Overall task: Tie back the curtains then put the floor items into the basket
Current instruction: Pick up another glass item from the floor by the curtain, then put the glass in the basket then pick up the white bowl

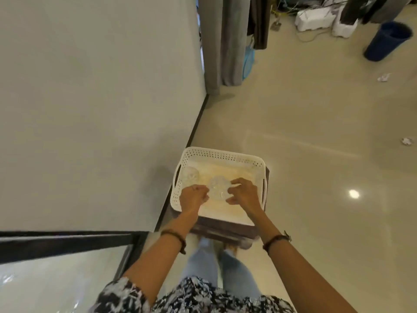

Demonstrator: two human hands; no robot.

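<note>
A crumpled clear plastic item, seemingly a ball of wrap or a thin see-through container, sits low inside the white perforated basket, and we hold it between both hands. Our left hand has its fingers curled in against the item's left edge, and our right hand curves round its right side with thumb and fingers bent; we judge both to be pinching it, though blur and the item's transparency keep us from seeing each contact cleanly. We read the item as very light, thin and springy, likely to crackle, deform under pressure and slide on smooth skin, so a gentle pinch at 2 opposite edges should suit it better than a squeeze across the middle. A 2nd clear piece of the same look lies in the basket's far left corner, apart from our hands. The basket rests on a low dark stool just beside the wall, and its slotted handles at either end look like the natural places to lift it. Further out, 2 scraps of crumpled paper remain on the glossy floor, well apart from the basket, so we judge the gathering unfinished. A grey curtain hangs gathered by the wall's end; we cannot tell whether it is tied. A blue bin stands at the far right.
</note>
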